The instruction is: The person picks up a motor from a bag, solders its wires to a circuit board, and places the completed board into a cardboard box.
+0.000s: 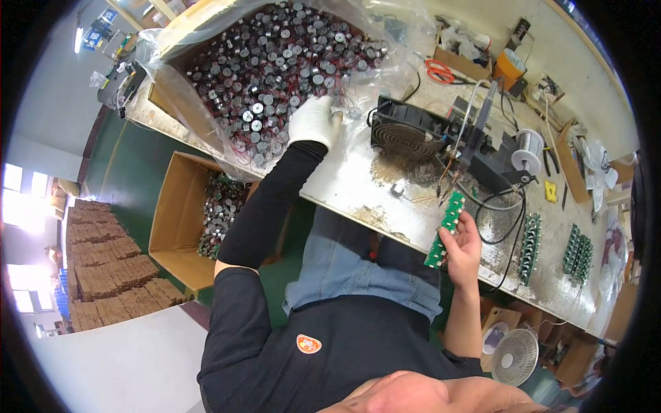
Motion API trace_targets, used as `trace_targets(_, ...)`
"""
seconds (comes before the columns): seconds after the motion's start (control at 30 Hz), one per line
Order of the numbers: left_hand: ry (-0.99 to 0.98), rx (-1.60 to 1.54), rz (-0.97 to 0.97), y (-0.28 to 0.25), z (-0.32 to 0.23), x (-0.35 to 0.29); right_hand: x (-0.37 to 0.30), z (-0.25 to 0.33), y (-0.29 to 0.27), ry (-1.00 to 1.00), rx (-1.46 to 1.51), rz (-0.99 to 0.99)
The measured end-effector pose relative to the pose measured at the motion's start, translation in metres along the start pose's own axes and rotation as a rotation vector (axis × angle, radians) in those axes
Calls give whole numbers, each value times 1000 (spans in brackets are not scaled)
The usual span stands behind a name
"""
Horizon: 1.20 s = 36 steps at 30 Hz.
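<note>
My left hand, in a white glove, is at the near right edge of a large pile of small round metal motors with thin red wires. Its fingers are curled in; whatever they hold is too small to make out. With thumb and fingers, my bare right hand grips a long green circuit board, tilted over the bench's front edge. The board's upper end is just below the soldering stand and its thin metal tips. A single small metal part sits on the bench between my hands.
A black fan stands beside the soldering stand, with a solder wire spool to its right. More green boards lie at the right, near a black cable. Below the bench at left is a cardboard box of motors.
</note>
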State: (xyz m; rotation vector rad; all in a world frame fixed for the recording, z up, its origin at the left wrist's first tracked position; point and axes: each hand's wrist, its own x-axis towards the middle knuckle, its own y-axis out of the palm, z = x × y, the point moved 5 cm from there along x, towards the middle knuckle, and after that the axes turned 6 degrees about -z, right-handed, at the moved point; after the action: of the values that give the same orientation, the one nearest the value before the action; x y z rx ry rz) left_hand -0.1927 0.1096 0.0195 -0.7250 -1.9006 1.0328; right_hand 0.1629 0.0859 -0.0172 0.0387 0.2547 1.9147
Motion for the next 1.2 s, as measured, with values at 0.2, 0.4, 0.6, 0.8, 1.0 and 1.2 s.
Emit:
trace_targets(0.2,144,131,44,16,-18,17,-3,-2,0,-3,-31,-2)
trace_targets(0.4,47,-364,-152,1,9,10,-3,-1,0,-2,-4,5)
trace_targets(0.6,-433,-1226,89,-39,-5,-44,0,0,-2,-4,9,-2)
trace_targets(0.8,-335,-1158,42,-32,-5,-81,1,1,-2,-5,23,-21)
trace_targets(1.0,-177,-945,71,-26,-22,-90,-3,1,-2,55,14,-20)
trace_targets(1.2,-429,-1234,384,-14,-55,-126,-4,1,0,96,-11,41)
